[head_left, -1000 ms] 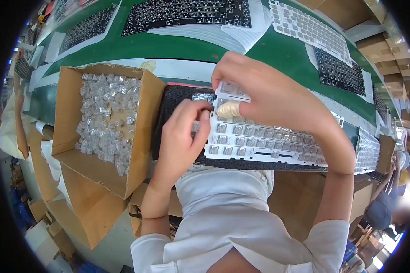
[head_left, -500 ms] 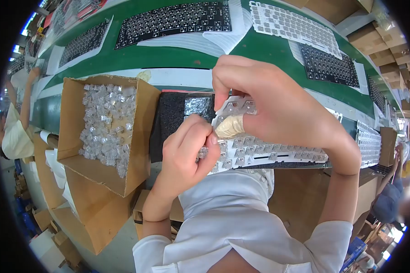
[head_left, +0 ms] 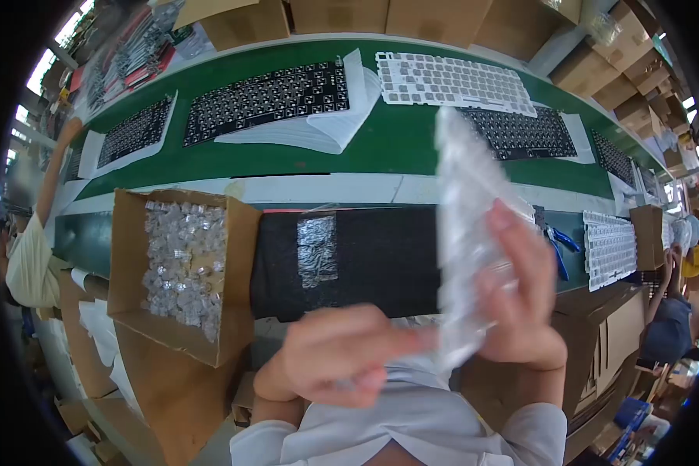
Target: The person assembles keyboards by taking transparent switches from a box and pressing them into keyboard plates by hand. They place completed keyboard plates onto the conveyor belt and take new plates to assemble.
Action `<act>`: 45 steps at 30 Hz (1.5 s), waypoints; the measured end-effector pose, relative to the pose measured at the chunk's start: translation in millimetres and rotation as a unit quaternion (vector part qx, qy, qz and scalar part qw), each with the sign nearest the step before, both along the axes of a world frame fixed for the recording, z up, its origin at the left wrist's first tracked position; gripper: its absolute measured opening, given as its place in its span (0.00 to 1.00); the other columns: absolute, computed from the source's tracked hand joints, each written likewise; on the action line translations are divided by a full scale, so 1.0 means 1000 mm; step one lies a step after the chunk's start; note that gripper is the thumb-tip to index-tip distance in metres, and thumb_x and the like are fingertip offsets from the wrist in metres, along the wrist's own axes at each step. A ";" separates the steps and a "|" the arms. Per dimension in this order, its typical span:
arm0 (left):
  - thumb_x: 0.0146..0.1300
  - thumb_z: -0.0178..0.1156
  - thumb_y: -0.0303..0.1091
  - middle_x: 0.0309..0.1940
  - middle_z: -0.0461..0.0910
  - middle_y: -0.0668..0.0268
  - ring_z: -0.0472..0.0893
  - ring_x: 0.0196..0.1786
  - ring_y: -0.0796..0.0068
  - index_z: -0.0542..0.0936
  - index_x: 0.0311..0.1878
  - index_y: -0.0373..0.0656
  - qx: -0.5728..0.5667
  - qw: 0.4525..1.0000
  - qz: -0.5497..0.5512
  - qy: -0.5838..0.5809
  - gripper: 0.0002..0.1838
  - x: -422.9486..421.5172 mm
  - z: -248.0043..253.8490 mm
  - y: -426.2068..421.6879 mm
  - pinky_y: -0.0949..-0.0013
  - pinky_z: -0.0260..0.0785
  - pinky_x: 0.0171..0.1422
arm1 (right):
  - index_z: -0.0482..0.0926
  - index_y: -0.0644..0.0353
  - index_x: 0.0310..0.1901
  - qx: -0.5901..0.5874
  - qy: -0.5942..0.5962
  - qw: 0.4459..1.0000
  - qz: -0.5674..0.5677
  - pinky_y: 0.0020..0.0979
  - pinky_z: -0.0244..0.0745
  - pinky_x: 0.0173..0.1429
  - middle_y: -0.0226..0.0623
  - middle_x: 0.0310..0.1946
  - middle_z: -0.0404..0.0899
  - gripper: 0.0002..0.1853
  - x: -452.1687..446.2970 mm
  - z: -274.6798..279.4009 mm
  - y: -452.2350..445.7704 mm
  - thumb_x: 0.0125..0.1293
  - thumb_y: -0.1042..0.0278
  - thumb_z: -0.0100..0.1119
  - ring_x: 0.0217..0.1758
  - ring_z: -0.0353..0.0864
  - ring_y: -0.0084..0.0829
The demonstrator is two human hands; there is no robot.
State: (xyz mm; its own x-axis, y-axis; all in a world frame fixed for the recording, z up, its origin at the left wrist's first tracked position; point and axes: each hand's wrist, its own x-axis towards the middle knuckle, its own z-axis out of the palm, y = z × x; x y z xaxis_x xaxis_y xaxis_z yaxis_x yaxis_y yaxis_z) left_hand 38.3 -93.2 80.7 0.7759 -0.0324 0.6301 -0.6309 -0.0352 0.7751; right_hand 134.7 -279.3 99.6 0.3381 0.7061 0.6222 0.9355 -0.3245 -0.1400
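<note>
A white keyboard plate (head_left: 466, 248) stands steeply tilted above the bench edge, smeared by motion, with clear key switches on it. My right hand (head_left: 520, 287) grips it from the right, fingers against its face. At its lower left is my left hand (head_left: 334, 353), the index finger stretched towards the plate and the other fingers curled. Something small and pale shows at the curled fingers, too blurred to name; whether the fingertip touches the plate I cannot tell. Below the plate lies a black foam pad (head_left: 388, 256) with a strip of shiny tape (head_left: 317, 252).
Left of the pad, a cardboard box (head_left: 241, 272) holds many clear switches (head_left: 182, 272). Blue-handled pliers (head_left: 561, 248) and another white plate (head_left: 610, 248) lie to the right. Black circuit boards (head_left: 268, 101) rest on the green conveyor belt (head_left: 400, 144). Co-workers are at both sides.
The keyboard plate has swung from lying over the pad to a steep tilt, uncovering the pad. My right hand has moved down and right; my left has dropped lower. The view has shifted.
</note>
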 end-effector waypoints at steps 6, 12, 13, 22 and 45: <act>0.54 0.52 0.20 0.26 0.71 0.59 0.72 0.22 0.71 0.74 0.52 0.36 0.108 0.972 0.150 0.143 0.19 0.009 -0.025 -0.002 0.69 0.66 0.27 | 0.62 0.65 0.61 0.430 0.181 0.879 -0.097 0.39 0.62 0.66 0.45 0.59 0.63 0.22 0.069 0.063 0.020 0.65 0.69 0.47 0.62 0.65 0.35; 0.56 0.53 0.19 0.28 0.71 0.59 0.73 0.28 0.67 0.76 0.48 0.38 0.113 0.946 0.197 0.230 0.15 0.007 -0.077 -0.006 0.71 0.67 0.34 | 0.61 0.59 0.55 0.568 0.355 0.695 0.261 0.34 0.70 0.56 0.35 0.47 0.70 0.21 0.157 0.039 0.198 0.61 0.74 0.53 0.50 0.72 0.29; 0.57 0.51 0.19 0.27 0.71 0.60 0.74 0.29 0.72 0.76 0.47 0.37 0.114 0.945 0.226 0.209 0.14 0.006 -0.077 -0.005 0.73 0.67 0.33 | 0.57 0.62 0.59 0.654 0.503 0.534 0.184 0.31 0.68 0.55 0.39 0.52 0.64 0.26 0.126 0.046 0.237 0.59 0.76 0.52 0.54 0.68 0.30; 0.68 0.44 0.28 0.22 0.61 0.74 0.59 0.18 0.89 0.74 0.41 0.34 -0.291 0.890 0.275 0.219 0.09 0.001 -0.089 0.013 0.81 0.47 0.19 | 0.70 0.68 0.51 0.252 0.685 0.679 0.077 0.29 0.71 0.54 0.40 0.46 0.74 0.19 0.144 -0.153 0.339 0.61 0.68 0.56 0.50 0.74 0.27; 0.66 0.46 0.36 0.20 0.59 0.72 0.54 0.15 0.88 0.69 0.32 0.40 -0.190 0.911 0.268 0.250 0.10 0.015 -0.098 -0.010 0.83 0.43 0.16 | 0.65 0.46 0.62 -0.196 0.176 0.696 -0.668 0.38 0.65 0.61 0.46 0.64 0.59 0.39 0.046 -0.075 -0.341 0.46 0.90 0.45 0.64 0.62 0.49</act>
State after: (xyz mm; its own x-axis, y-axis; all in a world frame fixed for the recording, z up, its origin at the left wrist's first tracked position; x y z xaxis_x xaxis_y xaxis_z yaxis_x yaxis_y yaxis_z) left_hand 53.3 -103.4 -16.9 0.8084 0.5831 0.0806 -0.1676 0.0967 0.9811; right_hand 180.4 -620.4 24.6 0.9386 -0.2922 0.1832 -0.3075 -0.9496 0.0612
